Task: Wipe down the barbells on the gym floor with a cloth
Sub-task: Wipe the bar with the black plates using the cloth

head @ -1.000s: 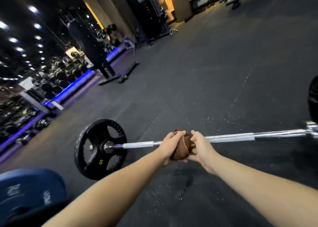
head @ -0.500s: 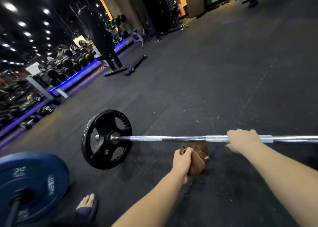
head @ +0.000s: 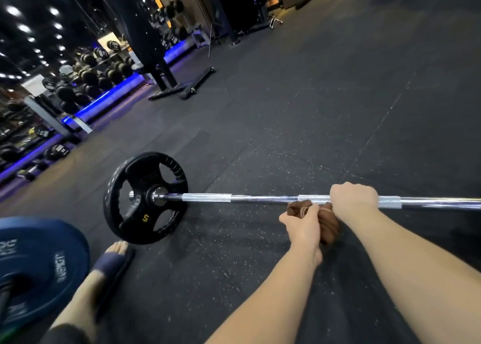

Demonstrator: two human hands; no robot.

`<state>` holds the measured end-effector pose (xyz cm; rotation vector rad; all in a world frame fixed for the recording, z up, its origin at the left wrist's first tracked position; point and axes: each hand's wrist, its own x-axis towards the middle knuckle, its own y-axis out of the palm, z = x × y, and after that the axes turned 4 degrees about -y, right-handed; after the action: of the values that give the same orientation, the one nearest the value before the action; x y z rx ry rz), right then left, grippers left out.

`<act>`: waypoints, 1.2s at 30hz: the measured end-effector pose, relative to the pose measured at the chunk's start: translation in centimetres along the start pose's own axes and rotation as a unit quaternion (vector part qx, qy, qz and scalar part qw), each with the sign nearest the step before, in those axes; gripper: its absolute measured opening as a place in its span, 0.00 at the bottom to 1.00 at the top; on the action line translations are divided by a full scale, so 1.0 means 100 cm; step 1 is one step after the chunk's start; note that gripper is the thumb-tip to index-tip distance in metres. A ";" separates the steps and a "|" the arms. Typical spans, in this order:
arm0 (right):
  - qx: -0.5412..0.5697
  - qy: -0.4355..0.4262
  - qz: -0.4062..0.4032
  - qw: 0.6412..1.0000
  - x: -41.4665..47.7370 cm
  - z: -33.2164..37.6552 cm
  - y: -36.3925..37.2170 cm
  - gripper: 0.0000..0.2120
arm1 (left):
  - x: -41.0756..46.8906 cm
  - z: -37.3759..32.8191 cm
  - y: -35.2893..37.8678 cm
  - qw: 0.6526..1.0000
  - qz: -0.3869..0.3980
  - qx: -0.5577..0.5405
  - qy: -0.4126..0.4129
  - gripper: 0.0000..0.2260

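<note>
Clutching the cloth [head: 329, 222], the left hand [head: 303, 226] has risen, seemingly touching the barbell [head: 260, 199] the right hand [head: 354, 200] still grips.

Brown cloth [head: 328, 220] — black plate [head: 145, 197].

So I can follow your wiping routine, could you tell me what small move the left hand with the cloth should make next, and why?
Probably raise the left hand and wrap the brown cloth round the barbell shaft: the cloth sits bunched just below the bar, while the right hand grips it.
</note>
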<state>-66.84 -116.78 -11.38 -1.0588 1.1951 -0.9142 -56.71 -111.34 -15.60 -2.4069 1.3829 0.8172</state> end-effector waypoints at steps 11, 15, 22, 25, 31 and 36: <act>0.011 0.004 0.017 1.000 0.003 0.003 0.004 0.14 | 0.012 -0.027 -0.014 0.965 -0.241 -0.015 0.105 0.13; 0.022 0.002 0.019 1.000 0.002 0.002 0.003 0.14 | 0.025 -0.045 -0.029 0.957 -0.264 0.041 0.118 0.14; 0.037 -0.011 0.004 0.999 -0.016 -0.006 0.003 0.15 | -0.025 -0.006 0.034 0.975 -0.182 0.111 0.067 0.13; 0.037 -0.015 0.012 0.999 -0.017 -0.006 0.003 0.15 | -0.027 -0.031 0.029 0.975 -0.212 0.035 0.062 0.12; 0.035 -0.007 0.031 0.999 -0.012 -0.004 0.003 0.17 | -0.012 -0.061 -0.011 0.967 -0.244 -0.059 0.050 0.09; 0.001 0.007 -0.005 1.000 -0.009 0.003 0.011 0.16 | -0.005 -0.050 -0.014 0.981 -0.187 -0.030 0.039 0.11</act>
<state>-66.64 -115.59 -12.17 -1.0601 1.2003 -0.9316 -54.00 -112.61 -11.35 -2.6526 0.8923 0.6809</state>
